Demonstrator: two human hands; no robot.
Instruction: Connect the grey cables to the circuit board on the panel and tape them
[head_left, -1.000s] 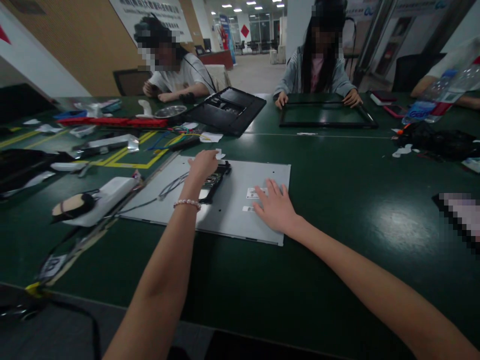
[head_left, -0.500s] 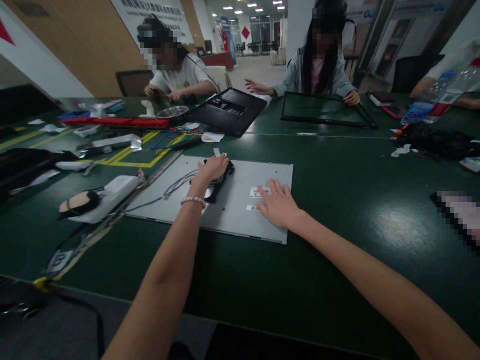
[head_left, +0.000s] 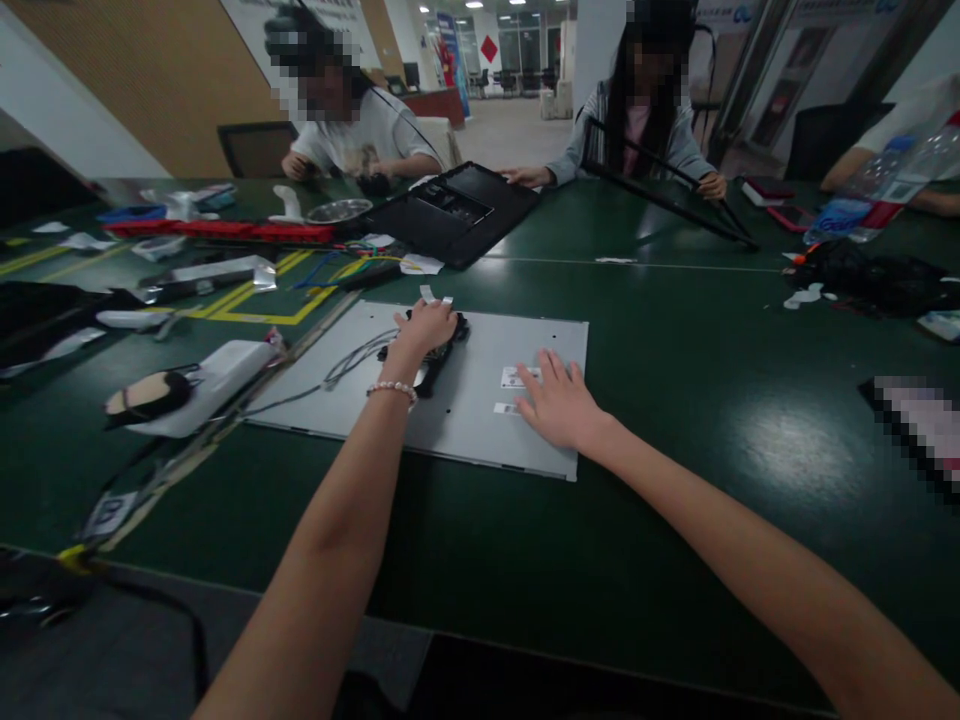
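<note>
A grey metal panel [head_left: 480, 420] lies flat on the green table [head_left: 675, 420] in front of me. On its far left part sits a black circuit board [head_left: 439, 360] with grey wires [head_left: 352, 360] trailing off to the left. My left hand [head_left: 424, 330] rests on the board with its fingers curled down over it. My right hand [head_left: 559, 405] lies flat and open on the panel's right part, next to two small white labels [head_left: 514, 378].
Across the table a person tilts up a black monitor frame [head_left: 660, 190] and touches a black back cover [head_left: 450, 210]. Another person sits at the far left. Red strip [head_left: 217, 230], foil and cables lie left; a white device [head_left: 202, 385] near left; bottles [head_left: 877, 195] far right.
My left hand drew back from the panel's far edge onto the black board. The person opposite lifted the monitor frame onto its edge and reached to the back cover.
</note>
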